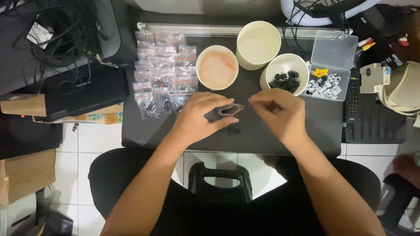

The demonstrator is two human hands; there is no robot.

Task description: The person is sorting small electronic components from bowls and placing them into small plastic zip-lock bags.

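My left hand (202,117) holds a small clear plastic bag (230,109) by its mouth over the dark table top (323,126). My right hand (280,113) pinches the bag's other edge, fingers closed at its opening. A couple of small black parts (234,130) lie on the table just below the bag. Behind my right hand stands a white paper cup of black parts (284,79). To its left are a cup with pale orange contents (217,67) and a taller cup (258,43) with nothing visible inside.
Rows of filled small plastic bags (162,70) lie at the back left. An open clear box of white parts (330,70) sits at the right. A dark keyboard (372,118), cables (57,26) and cardboard boxes (26,175) surround the table. A black stool (220,181) stands between my legs.
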